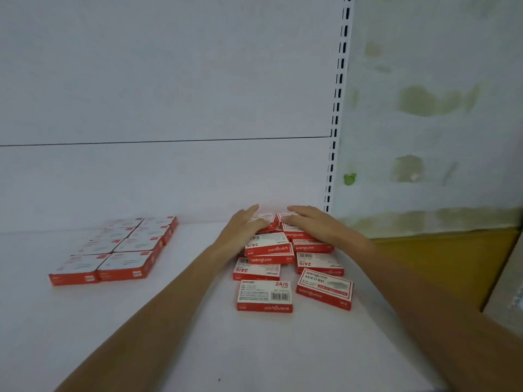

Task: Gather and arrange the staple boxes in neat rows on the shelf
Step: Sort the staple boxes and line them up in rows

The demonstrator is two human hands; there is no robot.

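A loose heap of several red-and-white staple boxes (268,251) lies on the white shelf (175,321), near its right end. My left hand (243,226) rests flat on the far left of the heap, fingers spread over a box. My right hand (314,224) lies flat on the far right boxes, fingers stretched out. Neither hand grips a box. Two boxes (264,295) sit apart at the front of the heap. On the left of the shelf, several boxes (119,250) stand in two tidy rows.
The white back panel (169,179) rises right behind the heap. A slotted upright (336,108) marks the shelf's right end, with a stained wall (424,108) and a yellow surface (441,264) beyond it. Bare shelf lies between the rows and the heap.
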